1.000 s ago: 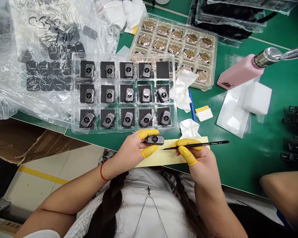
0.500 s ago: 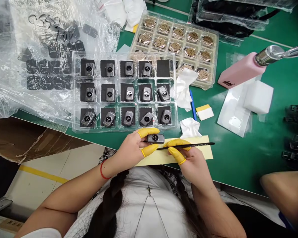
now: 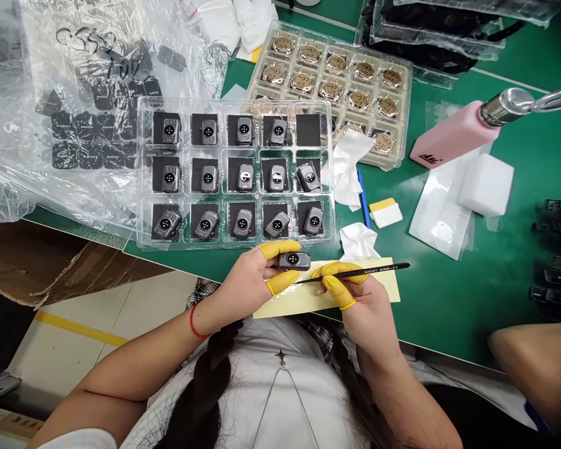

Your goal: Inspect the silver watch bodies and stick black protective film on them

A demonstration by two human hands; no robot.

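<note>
A dark grey smartwatch case [image 3: 294, 260] lies sideways between the yellow-cotted finger and thumb of my left hand [image 3: 247, 277], sensor back facing up. My right hand [image 3: 371, 305], also in yellow finger cots, pinches black tweezers [image 3: 387, 268]. Their tips point left and end close to my left thumb, just below the watch case; whether they touch anything is too small to tell. Beneath both hands is a pale yellow paper sheet [image 3: 389, 287]. Just beyond them, a clear plastic tray [image 3: 236, 245] holds several similar watch cases on black pads; its top right compartment has only a pad.
Another tray [image 3: 404, 134] holds several round gold-rimmed watches. Nearby are white wipes [image 3: 358, 241], a blue stick [image 3: 363, 199], a pink bottle [image 3: 455, 134] and a white foam block [image 3: 487, 184]. Plastic bagging [image 3: 9, 143] covers the left. Another person's arm [image 3: 535, 368] is at right.
My right hand has shifted slightly right, and the tweezers' rear end is tilted a little higher. My left hand keeps the watch case in nearly the same place.
</note>
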